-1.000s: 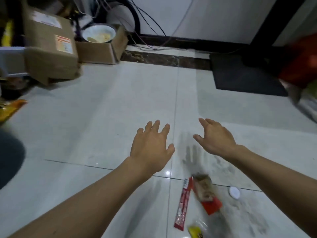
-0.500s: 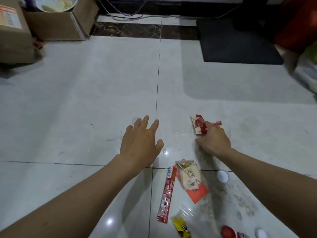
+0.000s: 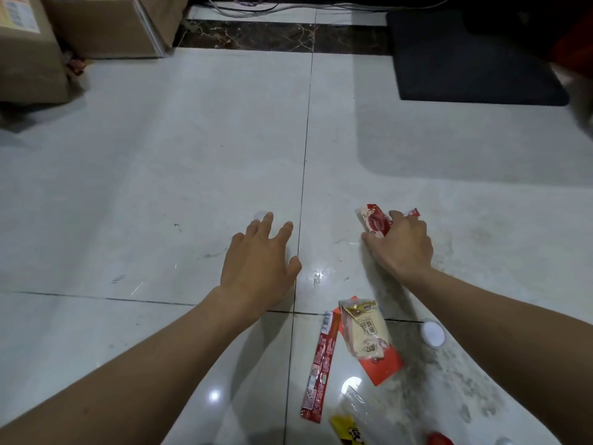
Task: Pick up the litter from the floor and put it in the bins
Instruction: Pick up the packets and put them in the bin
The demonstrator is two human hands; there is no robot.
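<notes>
Since a second ago my right hand (image 3: pixel 401 248) has gone down onto the small red and white crinkly plastic wrapper (image 3: pixel 373 221). Its fingers now curl round the wrapper, which lies on the pale tiled floor (image 3: pixel 160 187) ahead of me. My left hand (image 3: pixel 260 264) is spread wide and holds nothing, well apart from the right.

I think the wrapper is very light, soft and a bit slippery. A pinch at its edge should lift it.

More litter lies closer to me:
- one long red stick packet (image 3: pixel 321 364)
- one cream pouch (image 3: pixel 364 332), lying on one flat red card (image 3: pixel 385 367)
- one white round cap (image 3: pixel 433 333)
- one yellow packet (image 3: pixel 346 431)
- one clear plastic bag (image 3: pixel 369 409)

Far off on the left stand two brown cardboard boxes (image 3: pixel 106 30).
</notes>
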